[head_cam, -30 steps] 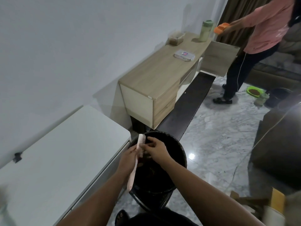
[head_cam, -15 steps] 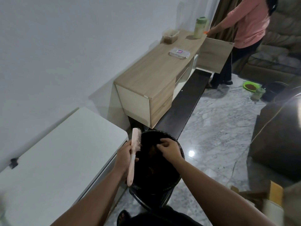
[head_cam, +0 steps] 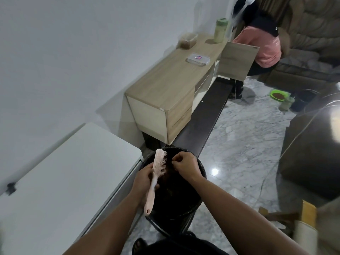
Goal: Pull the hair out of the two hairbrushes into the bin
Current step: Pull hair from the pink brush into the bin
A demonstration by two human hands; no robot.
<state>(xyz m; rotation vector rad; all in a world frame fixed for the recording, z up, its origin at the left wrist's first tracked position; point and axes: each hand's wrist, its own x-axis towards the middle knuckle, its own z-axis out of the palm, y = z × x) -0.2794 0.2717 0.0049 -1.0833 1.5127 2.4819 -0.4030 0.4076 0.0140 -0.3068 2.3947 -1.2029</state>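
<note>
1 pink hairbrush (head_cam: 159, 165) is in view, held over the left side of the black bin (head_cam: 197, 207), its head up and tilted away, its bristles facing right toward the bin's middle. The left hand (head_cam: 144, 178) is wrapped closed around the neck and handle, the handle's end sticking out below the wrist. The right hand (head_cam: 185, 165) hovers over the bin's mouth just beside the bristles, fingers pinched together; whether any hair is between them is too fine to tell. Only 1 bin shows, standing on the marble floor (head_cam: 239, 144) against a white cabinet (head_cam: 64, 172). Beyond it stands 1 wooden cabinet (head_cam: 171, 85), where 1 other person (head_cam: 263, 46) bends down.
</note>
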